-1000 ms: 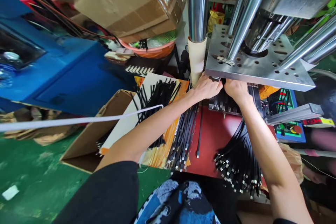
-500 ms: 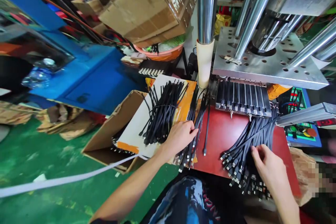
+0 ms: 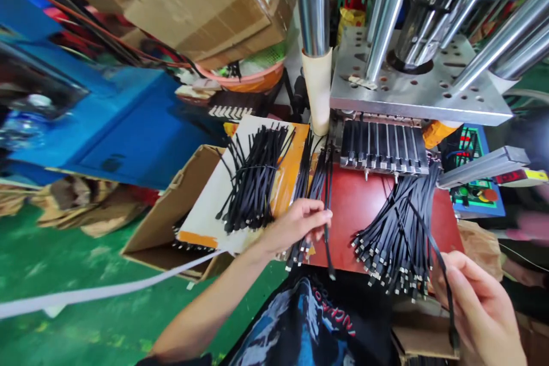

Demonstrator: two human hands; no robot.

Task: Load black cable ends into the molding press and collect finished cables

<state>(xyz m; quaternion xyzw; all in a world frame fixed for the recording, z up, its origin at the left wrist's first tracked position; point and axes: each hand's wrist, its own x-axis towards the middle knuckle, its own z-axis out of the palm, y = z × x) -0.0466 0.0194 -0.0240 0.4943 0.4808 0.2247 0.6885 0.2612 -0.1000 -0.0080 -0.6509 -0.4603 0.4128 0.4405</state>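
Observation:
My left hand point(image 3: 295, 223) is closed, thumb and finger pinched on one black flat cable point(image 3: 329, 251) whose plug end hangs below the fingers. Beside it lies a loose row of similar cables point(image 3: 306, 177). My right hand point(image 3: 480, 303) grips another black cable point(image 3: 437, 251) near its plug end, which dangles past the thumb. That cable stretches back over a fanned pile of black cables point(image 3: 390, 234) with metal plugs on the red board point(image 3: 343, 189). Behind the board, several cables lie side by side in a metal fixture point(image 3: 384, 146) under the press plate point(image 3: 412, 88).
A tied cable bundle point(image 3: 253, 177) rests on a white and orange board over an open cardboard box point(image 3: 167, 229). Steel press columns point(image 3: 315, 6) rise at the back. A metal bar point(image 3: 484, 166) juts out at right before a control panel point(image 3: 476, 194).
My right hand has moved right and toward me, drawing a cable off the pile. My left hand has shifted slightly and now pinches a single cable. The view has turned a little.

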